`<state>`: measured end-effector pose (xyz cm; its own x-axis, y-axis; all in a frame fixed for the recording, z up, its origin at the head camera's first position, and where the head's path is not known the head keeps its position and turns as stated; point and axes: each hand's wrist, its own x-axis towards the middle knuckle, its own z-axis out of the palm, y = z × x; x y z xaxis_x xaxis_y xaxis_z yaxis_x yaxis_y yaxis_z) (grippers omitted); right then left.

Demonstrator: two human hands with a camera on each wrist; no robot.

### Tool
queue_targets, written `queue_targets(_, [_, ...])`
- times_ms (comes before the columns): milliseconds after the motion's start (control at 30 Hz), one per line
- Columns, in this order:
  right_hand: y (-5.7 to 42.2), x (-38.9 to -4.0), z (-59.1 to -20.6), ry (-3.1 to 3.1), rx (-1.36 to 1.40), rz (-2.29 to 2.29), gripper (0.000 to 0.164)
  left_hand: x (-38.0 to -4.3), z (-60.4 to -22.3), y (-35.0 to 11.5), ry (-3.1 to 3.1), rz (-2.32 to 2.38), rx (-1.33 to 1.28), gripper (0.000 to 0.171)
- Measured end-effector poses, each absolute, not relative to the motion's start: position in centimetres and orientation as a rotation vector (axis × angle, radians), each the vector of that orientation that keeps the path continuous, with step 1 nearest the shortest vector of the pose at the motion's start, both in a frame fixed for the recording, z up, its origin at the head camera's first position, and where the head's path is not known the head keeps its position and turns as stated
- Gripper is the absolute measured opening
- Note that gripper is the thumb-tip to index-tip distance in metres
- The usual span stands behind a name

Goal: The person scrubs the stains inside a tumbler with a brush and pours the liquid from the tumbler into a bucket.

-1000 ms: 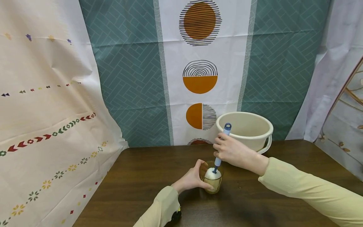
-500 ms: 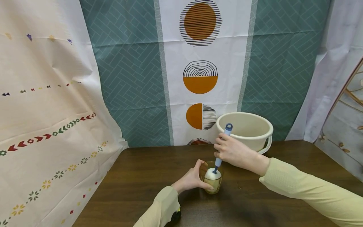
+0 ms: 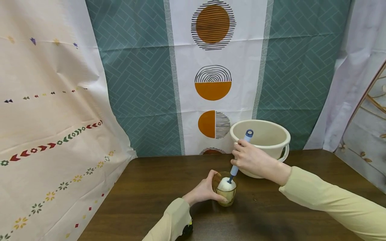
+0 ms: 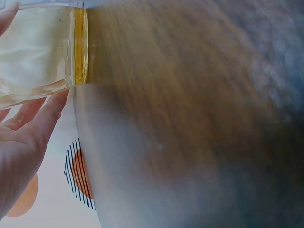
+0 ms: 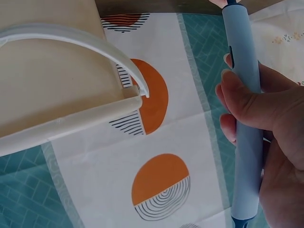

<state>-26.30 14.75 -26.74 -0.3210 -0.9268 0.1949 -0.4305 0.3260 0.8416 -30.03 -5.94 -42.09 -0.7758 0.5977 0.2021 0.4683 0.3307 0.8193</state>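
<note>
On the table, my left hand (image 3: 202, 190) grips an amber glass (image 3: 227, 197) around its side, thumb toward me. The left wrist view shows the glass (image 4: 40, 50) with its thick base at the tabletop and fingers along its wall. My right hand (image 3: 252, 160) holds a sponge brush by its light blue handle (image 3: 234, 170), which leans to the right. The brush's white sponge head (image 3: 226, 184) sits inside the glass, its top near the rim. In the right wrist view, thumb and fingers wrap the handle (image 5: 247, 156); the sponge is mostly out of that frame.
A cream bucket (image 3: 272, 147) with a handle stands behind my right hand at the back of the brown table (image 3: 156, 174). Patterned cloths (image 3: 138, 83) hang behind and beside the table. A small dark object (image 3: 187, 230) shows by my left sleeve.
My right hand has shifted slightly to the right, tilting the top of the brush handle further right. The left hand and glass have stayed in place.
</note>
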Motion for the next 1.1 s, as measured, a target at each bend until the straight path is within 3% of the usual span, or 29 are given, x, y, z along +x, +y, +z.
queue_targets(467, [15.4,-26.3,-26.3,-1.933,1.153,-0.887,0.025,-29.9,-42.1,-5.9,2.453,1.458,0.935,0.072])
queue_targets(1100, [16.2,-26.0,-26.0,-1.914,1.127,-0.809,0.02,-29.7,-42.0,-5.9,2.524,1.395,0.907,0.078])
